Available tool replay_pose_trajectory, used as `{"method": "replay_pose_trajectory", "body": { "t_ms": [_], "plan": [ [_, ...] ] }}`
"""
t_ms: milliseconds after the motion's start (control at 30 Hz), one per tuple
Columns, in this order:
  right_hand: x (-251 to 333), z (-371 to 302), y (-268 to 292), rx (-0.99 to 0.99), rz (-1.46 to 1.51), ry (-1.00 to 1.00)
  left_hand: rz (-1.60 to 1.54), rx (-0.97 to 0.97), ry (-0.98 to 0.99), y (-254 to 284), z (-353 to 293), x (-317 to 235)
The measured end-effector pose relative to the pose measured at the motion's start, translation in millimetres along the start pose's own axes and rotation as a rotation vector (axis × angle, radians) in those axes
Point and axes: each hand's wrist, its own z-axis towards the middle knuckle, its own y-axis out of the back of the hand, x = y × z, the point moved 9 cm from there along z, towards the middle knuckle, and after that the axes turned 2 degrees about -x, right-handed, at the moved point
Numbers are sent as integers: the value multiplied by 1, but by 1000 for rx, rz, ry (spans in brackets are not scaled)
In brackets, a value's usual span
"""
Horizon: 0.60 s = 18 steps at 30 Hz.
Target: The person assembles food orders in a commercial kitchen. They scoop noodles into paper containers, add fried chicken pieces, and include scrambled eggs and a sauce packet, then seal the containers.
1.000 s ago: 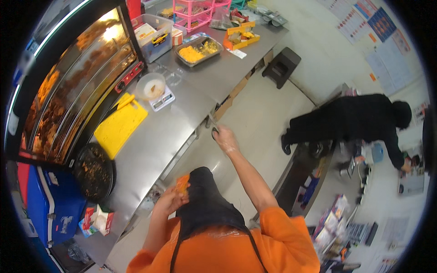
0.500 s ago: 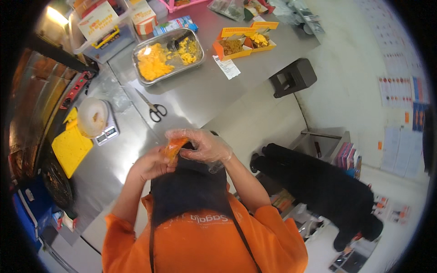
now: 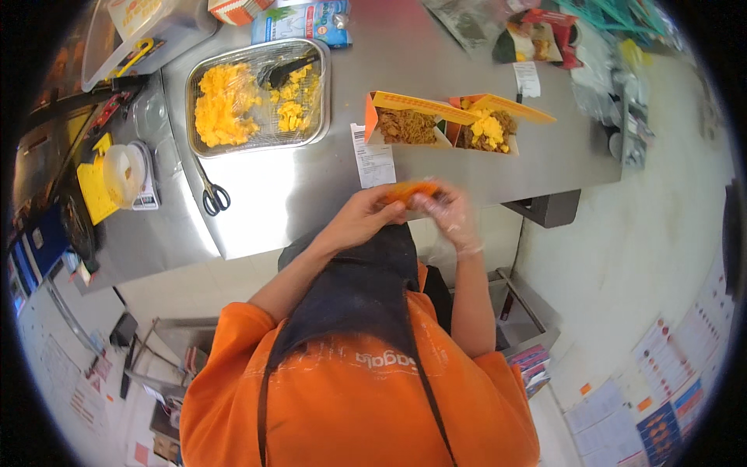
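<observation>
Up by the table's front edge, an orange item is held between my two hands; it is smeared by motion and I cannot make out its kind. Bare fingers of my left hand are closed on its left end. In a clear plastic glove, my right hand is blurred and grips the right end. Just beyond them stand two orange open-lidded food boxes, the left box with brown rice, the right box with rice and scrambled egg. A printed slip lies beside the left box.
A metal tray of scrambled egg holds a black spoon. Black-handled scissors lie below it. Farther left are a bowl on a scale and a yellow board. Packets sit at the back right.
My body has turned right, and both hands have moved with the orange item from beside the scissors to in front of the food boxes. A person in black has left the view.
</observation>
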Motion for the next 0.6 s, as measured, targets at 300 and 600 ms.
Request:
{"method": "replay_pose_trajectory", "body": {
  "t_ms": [300,600],
  "plan": [
    [-11,74,67,-145,-549,-101,-490,-526,71,0,98,65],
    [50,57,13,-319,-1166,713,-696,-363,210,-20,132,71]
  ]
}}
